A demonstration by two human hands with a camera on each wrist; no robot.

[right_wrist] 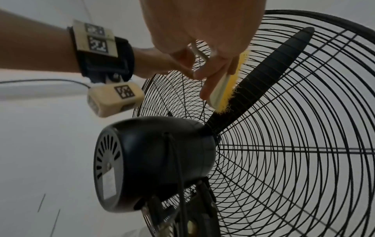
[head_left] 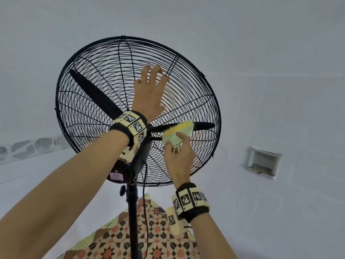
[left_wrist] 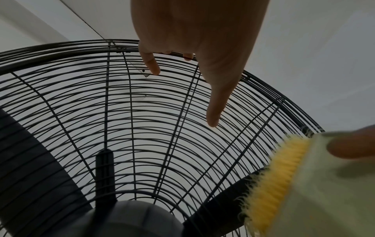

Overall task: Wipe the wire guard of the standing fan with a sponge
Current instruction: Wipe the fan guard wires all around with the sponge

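Fingertips (head_left: 178,136) of the right hand (head_left: 179,159) curl round the pale back of the sponge (head_left: 177,130) and pinch it, its yellow fibre face turned away from the palm against the rear wires of the wire guard (head_left: 205,101), just right of the motor housing (right_wrist: 162,160). The sponge's long axis appears to lie roughly along the black blade (right_wrist: 263,83) behind the wires, running outward from the hub. Unwiped guard lies up, right and far from these fingers, so the stroke likely turns on sliding the yellow face outward along the spokes toward the rim. The left hand (head_left: 149,92) sits higher on the same guard, fingers spread and straight, tips resting on the upper wires, apparently steadying the head; it holds nothing. The right hand is the nearer to the working area. A pale label (head_left: 116,176) is fixed to the back of the motor housing; its writing is too small to read. Square black-and-white markers (head_left: 186,200) cover both wristbands. No brand is legible.
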